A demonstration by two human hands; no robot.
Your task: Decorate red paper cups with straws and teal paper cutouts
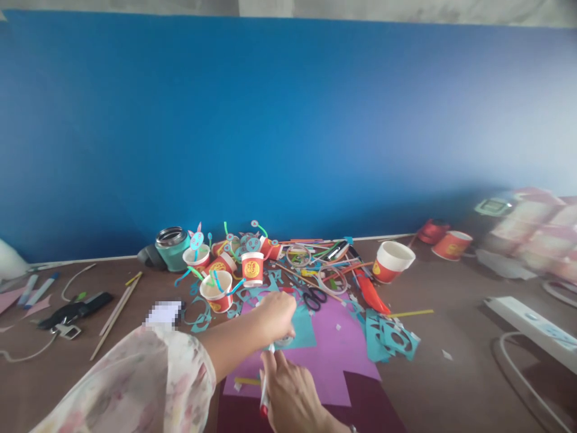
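My left hand (276, 316) reaches in from the left, its fingers curled down over a small round clear item (283, 341) on a teal paper sheet (304, 331). What its fingers grip is hidden. Just below, my right hand (291, 382) holds a white pen with a red end (264, 397), its tip pointing up toward the round item. Under both hands lies purple paper (333, 355), on top of a darker maroon sheet (369, 403). A yellow strip (247, 380) rests left of the pen.
Decorated paper cups (252, 269) and a teal flask (174, 249) stand behind. Black scissors (314, 297), straws and cut teal paper (392, 337) lie around. A larger cup (391, 263) and a power strip (536, 325) are at right, markers (42, 290) at far left.
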